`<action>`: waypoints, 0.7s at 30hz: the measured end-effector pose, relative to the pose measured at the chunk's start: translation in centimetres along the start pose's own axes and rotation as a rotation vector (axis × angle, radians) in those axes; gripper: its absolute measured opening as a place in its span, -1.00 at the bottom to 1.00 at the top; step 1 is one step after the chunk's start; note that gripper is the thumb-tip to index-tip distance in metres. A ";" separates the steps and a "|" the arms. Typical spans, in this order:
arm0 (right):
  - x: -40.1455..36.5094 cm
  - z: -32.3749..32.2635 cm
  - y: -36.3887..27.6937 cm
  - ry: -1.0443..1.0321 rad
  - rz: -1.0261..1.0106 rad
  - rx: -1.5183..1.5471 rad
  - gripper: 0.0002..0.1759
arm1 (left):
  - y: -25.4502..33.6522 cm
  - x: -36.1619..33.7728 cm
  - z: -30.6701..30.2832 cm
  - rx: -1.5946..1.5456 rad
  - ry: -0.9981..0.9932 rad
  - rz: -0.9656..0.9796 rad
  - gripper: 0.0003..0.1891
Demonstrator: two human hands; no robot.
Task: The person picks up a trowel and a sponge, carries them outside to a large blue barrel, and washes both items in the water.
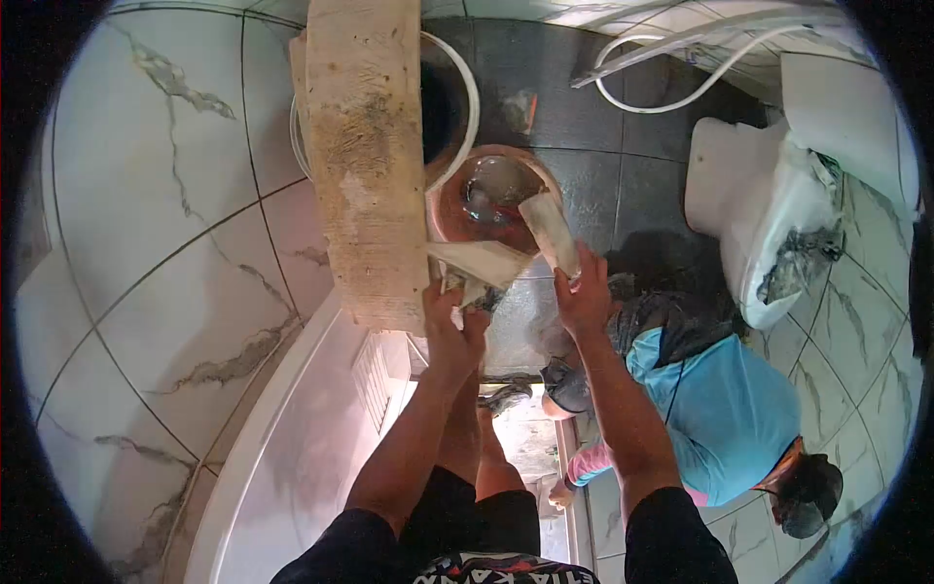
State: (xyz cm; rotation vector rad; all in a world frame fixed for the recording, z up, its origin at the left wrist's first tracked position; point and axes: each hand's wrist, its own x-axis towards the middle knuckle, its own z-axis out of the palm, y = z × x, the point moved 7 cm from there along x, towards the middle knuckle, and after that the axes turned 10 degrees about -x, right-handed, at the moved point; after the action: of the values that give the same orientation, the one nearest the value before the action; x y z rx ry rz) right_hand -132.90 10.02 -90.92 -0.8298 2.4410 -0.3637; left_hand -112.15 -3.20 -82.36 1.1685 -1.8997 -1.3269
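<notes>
My left hand (451, 326) is closed around pale, flat strips (484, 261) that look like cut tile pieces, beside the wooden plank's edge. In my right hand (586, 297), thumb and fingers grip another pale flat strip (549, 229), which is tilted up toward the bucket. Just beyond both hands stands a reddish-brown bucket (449, 211) with water in it. The strips' near ends reach over or close to its rim. Part of what my left hand holds is hidden by its fingers.
A stained wooden plank (365, 185) stretches along the left, over a dark round container with a pale rim (474, 92). A person in a blue shirt (730, 414) crouches at right. Behind are a partly wrapped white toilet (720, 180) and a white hose (671, 109). An open doorway lies below.
</notes>
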 end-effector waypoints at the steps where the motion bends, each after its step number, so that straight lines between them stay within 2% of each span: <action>1: -0.4 -0.4 -0.4 -0.004 -0.063 -0.056 -0.26 | 0.5 0.1 -0.6 0.014 0.019 0.006 -0.62; 3: -0.4 -0.5 -1.0 0.002 -0.128 -0.106 -0.31 | 0.9 0.4 -1.5 0.031 0.037 0.024 -0.68; 5: 0.0 1.4 -1.1 -0.131 -0.146 -0.358 -0.48 | 1.2 0.3 -2.1 -0.023 0.042 0.071 -0.63; 6: 0.2 2.0 -0.6 -0.126 -0.140 -0.349 -0.48 | 1.5 0.3 -2.3 -0.049 0.041 0.093 -0.61; 8: 0.3 3.9 -0.5 -0.204 -0.210 -0.523 -0.58 | 2.2 -0.1 -2.5 -0.026 0.025 0.128 -0.59; 11: -0.7 4.1 -1.2 -0.078 -0.295 -0.538 -0.61 | 2.5 -0.7 -3.3 -0.030 0.080 0.204 -0.60; 14: -2.2 4.7 0.1 -0.153 -0.278 -0.581 -0.63 | 2.8 -2.0 -3.6 -0.058 0.071 0.208 -0.64; 16: -3.9 4.0 0.7 -0.142 -0.258 -0.594 -0.64 | 2.5 -2.5 -3.5 -0.021 -0.003 0.124 -0.64; 18: -5.9 2.5 0.9 -0.134 -0.253 -0.611 -0.65 | 3.6 -2.6 -3.5 -0.032 0.006 0.165 -0.65; 20: -7.9 -0.7 1.4 -0.022 -0.102 -0.449 -0.61 | 5.1 -3.0 -3.6 -0.050 -0.001 0.214 -0.65; 21: -9.1 -2.3 1.2 -0.006 -0.098 -0.452 -0.61 | 5.4 -3.2 -3.9 -0.133 0.031 0.175 -0.69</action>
State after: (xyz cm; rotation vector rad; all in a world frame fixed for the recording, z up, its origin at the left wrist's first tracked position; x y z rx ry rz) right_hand -128.65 16.87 -85.88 -1.1350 2.5189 0.1672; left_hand -109.35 -1.45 -75.75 0.9296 -1.8167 -1.3090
